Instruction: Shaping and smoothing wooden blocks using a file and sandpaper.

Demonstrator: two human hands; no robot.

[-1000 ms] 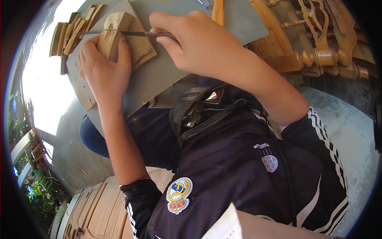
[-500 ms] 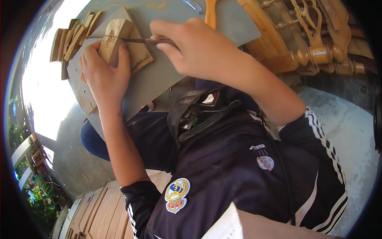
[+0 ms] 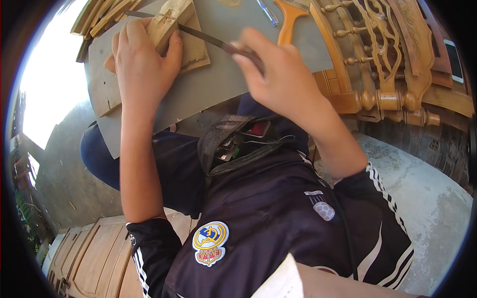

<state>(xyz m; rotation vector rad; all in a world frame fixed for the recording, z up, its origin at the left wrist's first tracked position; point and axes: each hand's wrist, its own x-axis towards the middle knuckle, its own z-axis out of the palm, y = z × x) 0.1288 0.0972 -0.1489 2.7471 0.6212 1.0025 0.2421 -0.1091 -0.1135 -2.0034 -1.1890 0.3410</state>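
My left hand (image 3: 144, 62) is closed around a pale wooden block (image 3: 170, 19), thumb on its near right side and fingers on the left. A notch shows in the block's upper face. Across that notch lies a long, thin, dark file (image 3: 204, 37), its far tip sticking out past the left side of the block. My right hand (image 3: 276, 74) grips the file's dark brown near end, off to the right of the block. Beneath the block is a flat wooden board (image 3: 196, 53) with a rough, darkened edge; another board (image 3: 102, 82) lies under my left wrist.
Several wooden strips (image 3: 107, 16) are stacked at the far left of the grey tabletop (image 3: 233, 79). A blue pen (image 3: 267, 12) and a brush (image 3: 288, 27) lie at the far side. Carved wooden furniture (image 3: 387, 94) stands to the right, with a phone (image 3: 453, 59) beyond. A mesh bag (image 3: 223, 141) sits at my waist.
My right hand has drawn back rightward, so more of the file shows between it and the block. The left hand still holds the block. The whole view has shifted.
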